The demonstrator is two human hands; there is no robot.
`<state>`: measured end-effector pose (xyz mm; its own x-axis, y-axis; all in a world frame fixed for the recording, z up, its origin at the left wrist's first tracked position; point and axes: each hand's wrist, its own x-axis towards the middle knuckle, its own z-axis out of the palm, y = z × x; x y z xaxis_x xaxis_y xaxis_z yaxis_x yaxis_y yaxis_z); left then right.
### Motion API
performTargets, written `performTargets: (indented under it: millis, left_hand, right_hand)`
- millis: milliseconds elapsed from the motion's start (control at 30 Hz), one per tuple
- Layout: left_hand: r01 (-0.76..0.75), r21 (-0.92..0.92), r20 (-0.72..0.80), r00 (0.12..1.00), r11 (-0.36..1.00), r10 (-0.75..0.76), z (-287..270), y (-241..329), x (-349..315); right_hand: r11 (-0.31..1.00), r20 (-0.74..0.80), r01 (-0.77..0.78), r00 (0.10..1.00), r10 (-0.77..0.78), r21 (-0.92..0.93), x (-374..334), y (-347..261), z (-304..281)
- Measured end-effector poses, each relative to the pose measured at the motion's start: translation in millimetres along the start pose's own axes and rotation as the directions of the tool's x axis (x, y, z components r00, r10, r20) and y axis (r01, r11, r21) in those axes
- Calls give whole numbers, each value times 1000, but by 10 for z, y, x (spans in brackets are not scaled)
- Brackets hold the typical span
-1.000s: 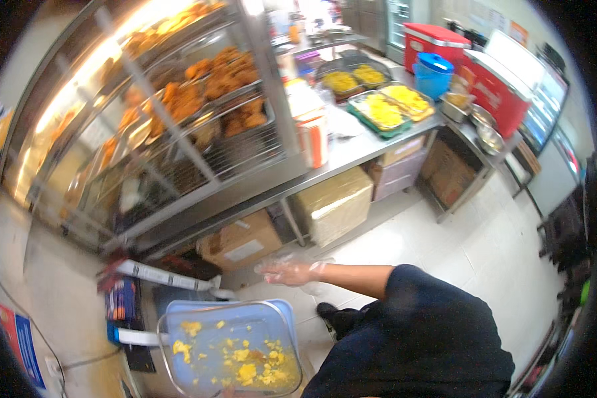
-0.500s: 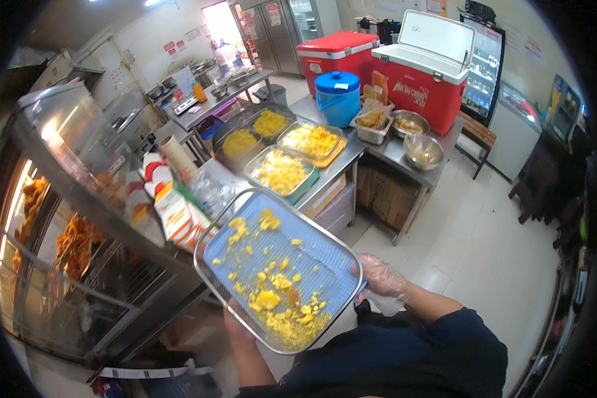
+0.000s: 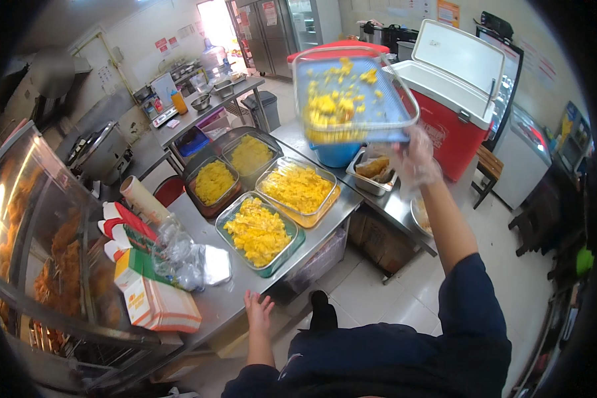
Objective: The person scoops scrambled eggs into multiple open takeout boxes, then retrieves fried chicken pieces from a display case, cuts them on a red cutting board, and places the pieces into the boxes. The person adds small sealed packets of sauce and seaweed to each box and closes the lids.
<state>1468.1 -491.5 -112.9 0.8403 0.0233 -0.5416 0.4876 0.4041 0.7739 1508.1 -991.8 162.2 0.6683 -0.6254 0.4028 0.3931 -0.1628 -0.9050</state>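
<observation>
My right hand (image 3: pixel 416 159), in a clear plastic glove, grips the lower right corner of a wire-rimmed mesh basket (image 3: pixel 390 109) with a blue bottom. The basket is raised and tilted, above a blue bucket (image 3: pixel 338 154). Yellow crumbs and chunks, like scrambled egg, cling inside it. My left hand (image 3: pixel 257 312), apparently bare, is empty with fingers spread by the counter's front edge. Nearest to it stands a rectangular glass dish (image 3: pixel 297 247) heaped with yellow scrambled egg (image 3: pixel 255 229). A second filled glass dish (image 3: pixel 335 199) sits just behind, beside two darker trays of similar food.
A steel counter (image 3: pixel 235 282) carries clear plastic bags (image 3: pixel 179 259), folded paper boxes (image 3: pixel 156 302) and a paper roll (image 3: pixel 142 202). Left is a glass display case (image 3: pixel 20 219) of fried food. At right, a red cooler (image 3: pixel 454 139) has its lid up; a steel pan (image 3: pixel 373 184) stands before it.
The basket has swung up and to the right in my right hand. My left hand has let go of it and is now near the counter edge. The view has shifted too.
</observation>
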Motion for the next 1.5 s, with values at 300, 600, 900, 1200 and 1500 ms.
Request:
performTargets:
  millis: [300, 600, 900, 1200, 1500]
  left_hand:
    - [83, 243, -178, 983, 966, -40, 268, 219, 1154]
    - [47, 619, -355, 907, 784, 225, 445, 80, 1313]
    - [137, 93, -271, 956, 986, -108, 743, 169, 1169]
    - [-86, -283, -303, 953, 955, -4, 725, -364, 595]
    - [-86, -247, -287, 958, 965, 12, 529, -780, -192]
  right_hand:
    - [778, -172, -168, 927, 334, 605, 2560, 995, 917]
    - [685, -92, -272, 891, 445, 676, 3981, 2014, 1166]
    - [760, -31, -211, 956, 291, 615, 3847, 2080, 1075]
    - [961, 667, -270, 704, 244, -67, 1218, 1466, 1276]
    - [547, 793, -651, -145, 592, -527, -1570, 2578, 1439]
